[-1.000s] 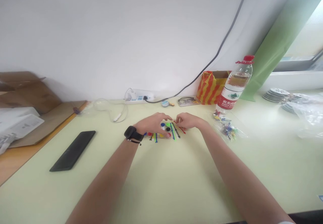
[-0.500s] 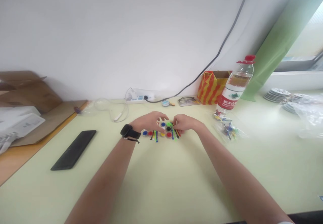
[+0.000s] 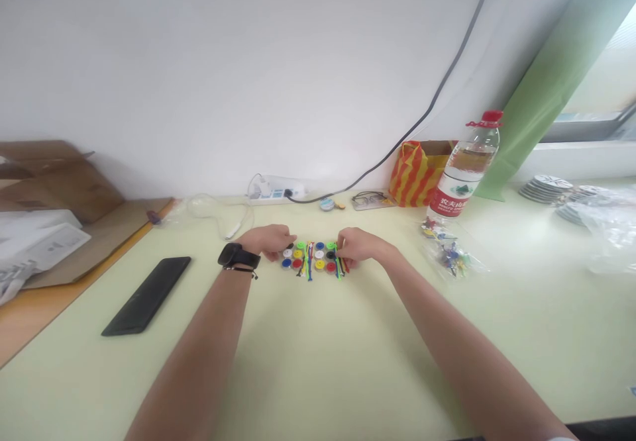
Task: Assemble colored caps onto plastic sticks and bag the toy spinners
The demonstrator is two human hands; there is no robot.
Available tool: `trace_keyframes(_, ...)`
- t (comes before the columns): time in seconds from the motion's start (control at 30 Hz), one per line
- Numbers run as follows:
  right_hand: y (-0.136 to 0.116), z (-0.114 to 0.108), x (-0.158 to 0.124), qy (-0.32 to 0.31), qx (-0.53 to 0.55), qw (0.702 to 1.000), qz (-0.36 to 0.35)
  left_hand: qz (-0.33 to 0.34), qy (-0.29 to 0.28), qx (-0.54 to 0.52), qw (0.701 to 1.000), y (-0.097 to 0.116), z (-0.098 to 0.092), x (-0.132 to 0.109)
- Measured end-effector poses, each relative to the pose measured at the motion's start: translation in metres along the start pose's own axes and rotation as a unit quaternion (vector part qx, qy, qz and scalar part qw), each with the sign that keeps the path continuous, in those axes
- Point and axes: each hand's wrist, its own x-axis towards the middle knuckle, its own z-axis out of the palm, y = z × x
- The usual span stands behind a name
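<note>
Two groups of small round coloured discs lie side by side on the table, with a blue disc (image 3: 287,263) and a red disc (image 3: 297,263) in the left group and a yellow disc (image 3: 320,265) in the right one. Thin coloured strips (image 3: 309,262) lie between the groups, and more strips (image 3: 340,269) are at the right end. My left hand (image 3: 268,239), below a black watch (image 3: 238,255), has its fingers curled at the left group's outer edge. At the right end, my right hand (image 3: 358,245) has bent fingers by a black disc; what either hand grips is hidden.
A black flat case (image 3: 146,296) lies to the left, near an open cardboard box (image 3: 59,176). Along the wall are a power strip (image 3: 273,191) and a striped bag (image 3: 415,173). A water bottle (image 3: 464,169) stands on the right, behind a plastic bag of small coloured pieces (image 3: 454,259).
My left hand has moved left, from over the middle of the discs to their left edge, uncovering the middle strips and discs. My right hand has stayed near the right end.
</note>
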Motion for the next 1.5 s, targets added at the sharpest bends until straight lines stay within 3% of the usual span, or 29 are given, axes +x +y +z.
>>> trace_keyframes(0.13,0.0,-0.002,-0.002,-0.007,0.003,1.0,0.0,0.008,-0.023,-0.021,0.999,0.006,0.006,0.002)
trace_keyframes(0.47,0.008,-0.008,-0.005,-0.011,-0.017,1.0,-0.004,0.042,-0.003,-0.024,0.999,0.013,0.012,0.004)
trace_keyframes(0.57,0.008,-0.012,-0.006,0.022,-0.036,0.999,-0.019,0.047,0.006,-0.011,0.999,0.008,0.008,0.005)
trace_keyframes(0.7,0.006,-0.005,-0.014,0.114,-0.056,0.99,-0.059,0.099,0.077,0.017,0.992,-0.001,0.006,0.001)
trace_keyframes(0.8,0.013,0.019,-0.023,0.2,-0.072,0.968,-0.135,0.182,0.128,0.003,0.975,-0.006,0.025,-0.01)
trace_keyframes(0.9,0.024,0.051,-0.032,0.215,-0.085,0.95,-0.21,0.279,0.172,0.001,0.945,-0.007,0.057,-0.021)
trace_keyframes(1.0,0.034,0.074,-0.036,0.204,-0.102,0.948,-0.22,0.298,0.202,0.015,0.933,-0.003,0.084,-0.026)
trace_keyframes(1.13,0.037,0.082,-0.033,0.198,-0.131,0.944,-0.228,0.317,0.243,0.037,0.916,0.004,0.098,-0.024)
trace_keyframes(1.27,0.04,0.076,-0.033,0.207,-0.133,0.94,-0.236,0.31,0.274,0.051,0.909,0.007,0.095,-0.026)
trace_keyframes(1.37,0.052,0.056,-0.038,0.254,-0.153,0.931,-0.212,0.29,0.307,0.055,0.905,0.013,0.093,-0.037)
trace_keyframes(1.5,0.097,0.003,-0.054,0.393,-0.191,0.898,-0.054,0.305,0.303,0.055,0.901,0.03,0.098,-0.052)
